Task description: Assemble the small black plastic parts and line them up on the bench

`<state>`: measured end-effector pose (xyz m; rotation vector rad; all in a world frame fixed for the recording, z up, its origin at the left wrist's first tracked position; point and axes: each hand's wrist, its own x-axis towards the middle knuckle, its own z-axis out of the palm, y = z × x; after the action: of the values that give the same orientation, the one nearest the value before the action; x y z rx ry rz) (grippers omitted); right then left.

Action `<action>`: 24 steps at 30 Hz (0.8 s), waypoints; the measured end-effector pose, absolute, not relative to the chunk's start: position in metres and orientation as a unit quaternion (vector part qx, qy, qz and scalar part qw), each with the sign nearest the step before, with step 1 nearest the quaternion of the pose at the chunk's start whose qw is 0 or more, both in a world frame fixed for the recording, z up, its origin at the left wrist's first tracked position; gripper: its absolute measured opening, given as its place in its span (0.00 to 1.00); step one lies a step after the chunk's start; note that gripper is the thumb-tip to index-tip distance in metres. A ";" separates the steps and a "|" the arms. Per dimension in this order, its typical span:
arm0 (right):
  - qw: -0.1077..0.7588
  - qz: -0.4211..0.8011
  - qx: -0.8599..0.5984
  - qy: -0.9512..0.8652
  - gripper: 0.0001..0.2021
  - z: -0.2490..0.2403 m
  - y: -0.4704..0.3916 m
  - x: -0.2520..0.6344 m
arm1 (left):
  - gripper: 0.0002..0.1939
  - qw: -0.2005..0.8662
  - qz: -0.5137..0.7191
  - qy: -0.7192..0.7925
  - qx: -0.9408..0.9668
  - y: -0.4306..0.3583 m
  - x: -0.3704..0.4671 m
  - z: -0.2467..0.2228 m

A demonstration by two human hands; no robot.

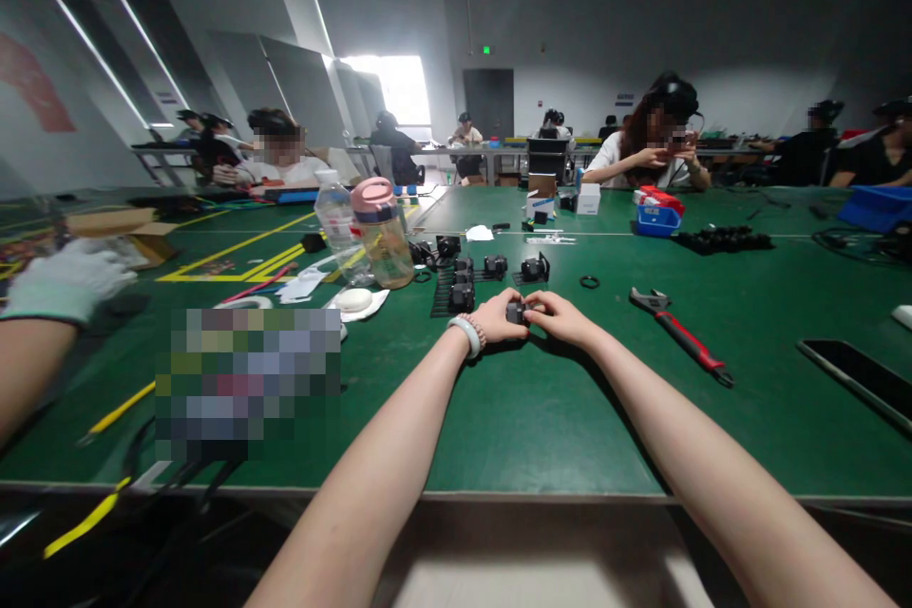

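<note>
Between my two hands, low over the green table (513, 418), is a small black block-shaped part (517, 313). My left hand (495, 317), with a bracelet at its wrist, is closed around its left side. The fingers of my right hand (560, 317) pinch it from the right. My fingers hide much of the part, so its exact kind does not show. Just beyond my hands stand similar black parts (495, 266), another black part with a plate (534, 268), and a group on a black slatted piece (443, 293). A black ring (589, 282) lies right of them.
Right of my arms lie an adjustable wrench (680, 337) and a phone (855, 378). A pink-lidded bottle (385, 242) and clear bottle (334, 214) stand left. A co-worker's gloved hand (67, 283) reaches in at far left. A blue bin (656, 220) sits at the back.
</note>
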<state>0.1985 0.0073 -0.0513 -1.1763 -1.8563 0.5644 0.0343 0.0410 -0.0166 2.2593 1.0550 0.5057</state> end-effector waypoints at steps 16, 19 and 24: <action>0.418 0.214 -0.500 -0.727 0.11 -0.050 0.011 0.198 | 0.24 0.280 0.193 0.385 0.858 0.048 0.033 -0.019; 0.412 0.213 -0.502 -0.730 0.12 -0.050 0.012 0.198 | 0.26 0.256 0.190 0.373 0.872 0.053 0.032 -0.023; 0.421 0.214 -0.510 -0.719 0.12 -0.050 0.011 0.197 | 0.27 0.253 0.186 0.371 0.874 0.056 0.033 -0.027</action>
<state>0.1970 0.0114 -0.0501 -1.2762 -1.8012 0.5357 0.0326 0.0560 -0.0268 2.3766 1.0083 0.5065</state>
